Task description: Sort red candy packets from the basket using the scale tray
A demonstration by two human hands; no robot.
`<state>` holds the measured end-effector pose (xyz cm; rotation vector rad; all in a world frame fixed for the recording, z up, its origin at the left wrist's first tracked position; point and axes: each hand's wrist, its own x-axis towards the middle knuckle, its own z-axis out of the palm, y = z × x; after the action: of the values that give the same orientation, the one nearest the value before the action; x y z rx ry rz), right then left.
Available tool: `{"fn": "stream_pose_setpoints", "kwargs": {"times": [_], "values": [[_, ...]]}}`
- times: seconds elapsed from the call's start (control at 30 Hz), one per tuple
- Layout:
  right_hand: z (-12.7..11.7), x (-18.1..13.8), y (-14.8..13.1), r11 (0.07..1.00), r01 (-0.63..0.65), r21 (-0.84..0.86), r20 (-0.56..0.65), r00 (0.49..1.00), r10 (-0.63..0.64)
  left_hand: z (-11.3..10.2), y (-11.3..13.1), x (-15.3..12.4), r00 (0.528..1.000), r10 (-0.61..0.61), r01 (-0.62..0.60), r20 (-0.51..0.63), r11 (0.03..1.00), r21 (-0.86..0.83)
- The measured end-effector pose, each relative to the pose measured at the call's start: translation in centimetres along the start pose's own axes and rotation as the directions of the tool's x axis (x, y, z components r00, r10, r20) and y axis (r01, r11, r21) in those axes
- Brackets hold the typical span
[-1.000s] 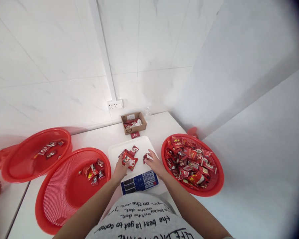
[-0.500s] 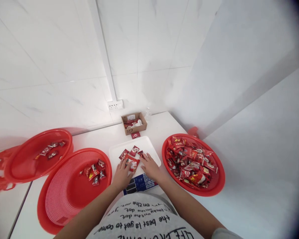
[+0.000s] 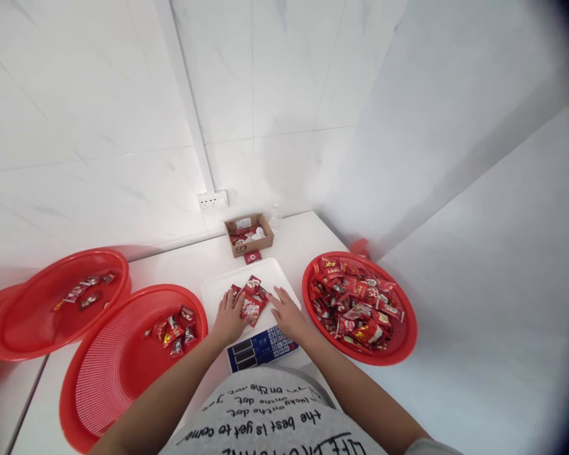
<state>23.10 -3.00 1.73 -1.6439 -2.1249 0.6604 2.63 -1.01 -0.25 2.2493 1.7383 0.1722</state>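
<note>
Several small red snack packets (image 3: 253,309) lie in a loose pile on the white tray of a digital scale (image 3: 277,278). My left hand (image 3: 230,321) rests at the pile's left side, fingers stretched out and partly covering a packet. On the right, my right hand (image 3: 287,315) has its fingers apart, with the fingertips at the edge of the pile. Neither hand is closed round a packet. The scale's blue keypad panel (image 3: 260,349) shows between my forearms.
A red basket (image 3: 308,309) heaped with packets stands on the right. Two red baskets on the left, a near one (image 3: 69,404) and a far one (image 3: 0,328), hold several packets each. Behind the scale is a cardboard box (image 3: 253,245) with a red packet (image 3: 253,257) before it.
The packets on the tray lie closer together, and the one by my right fingertips has shifted left against the pile. My view has moved slightly right.
</note>
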Motion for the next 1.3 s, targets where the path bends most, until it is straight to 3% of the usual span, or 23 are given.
{"fn": "stream_pose_setpoints", "kwargs": {"times": [0.13,0.2,0.33,0.53,0.7,0.83,1.03,1.17,1.3], "values": [[-1.9,-2.2,3.8,0.992,-0.113,0.065,-0.255,0.959,0.125,0.3,-0.6,1.7,0.993,0.113,-0.112,0.033,0.993,-0.046],[-2.9,-3.3,6.3,0.968,-0.236,0.089,-0.296,0.921,0.252,0.2,-0.4,2.5,0.989,0.142,-0.14,0.033,0.989,-0.052],[-3.4,-4.6,10.5,0.867,-0.493,0.074,-0.149,0.854,0.498,-0.3,1.0,2.6,0.99,0.141,-0.142,-0.01,0.988,-0.063],[-1.6,-3.9,12.4,0.833,-0.551,0.044,-0.03,0.833,0.553,0.0,2.7,-0.6,0.973,0.218,-0.23,-0.078,0.947,-0.223],[-1.2,-3.2,12.8,0.83,-0.557,-0.024,-0.002,0.83,0.558,0.7,2.4,-3.6,0.995,0.092,-0.103,-0.047,0.891,-0.441],[-1.5,-3.3,12.9,0.814,-0.578,-0.058,0.004,0.815,0.58,0.0,1.8,-5.2,0.999,-0.03,0.041,0.029,0.835,-0.549],[-2.4,-3.2,13.2,0.802,-0.597,-0.031,0.041,0.8,0.598,-1.9,1.5,-6.6,0.958,-0.198,0.287,0.208,0.716,-0.637],[-2.8,-3.2,13.2,0.831,-0.554,0.05,0.022,0.833,0.553,-2.3,1.4,-6.9,0.947,-0.235,0.32,0.218,0.656,-0.684],[-3.5,-3.5,12.8,0.843,-0.519,0.142,-0.082,0.842,0.533,-2.2,1.4,-6.9,0.947,-0.24,0.319,0.213,0.628,-0.71]]}}
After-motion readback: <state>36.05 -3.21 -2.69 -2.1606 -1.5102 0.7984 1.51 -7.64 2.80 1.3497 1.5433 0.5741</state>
